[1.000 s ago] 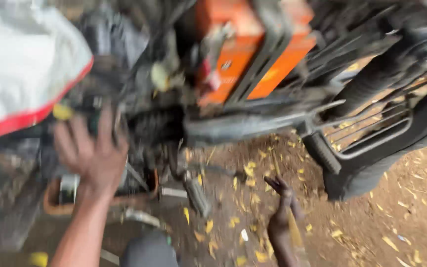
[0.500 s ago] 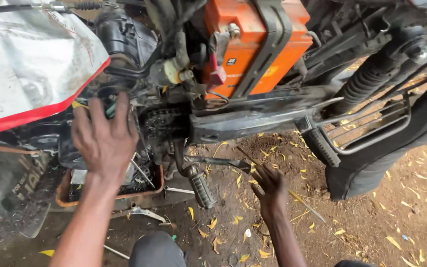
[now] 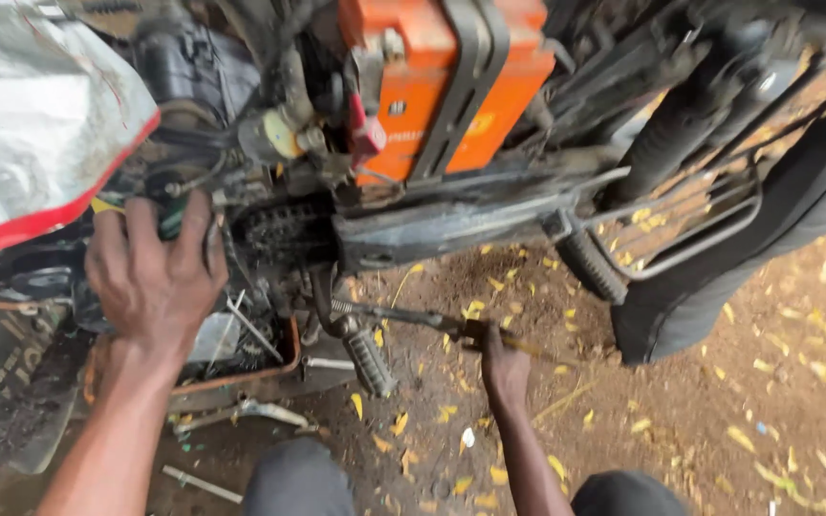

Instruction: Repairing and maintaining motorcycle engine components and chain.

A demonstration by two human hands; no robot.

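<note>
Right hand (image 3: 501,368) fingers around long tool (image 3: 413,317), left hand (image 3: 155,272) on engine (image 3: 193,191)

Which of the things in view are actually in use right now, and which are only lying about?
In use:
- left hand, pressed on the engine side beside the chain sprocket
- right hand, gripping a long metal tool lying on the dirt

Lying about:
- orange battery
- rusty tray
- footpeg
- loose metal rod
- rear tyre
</note>
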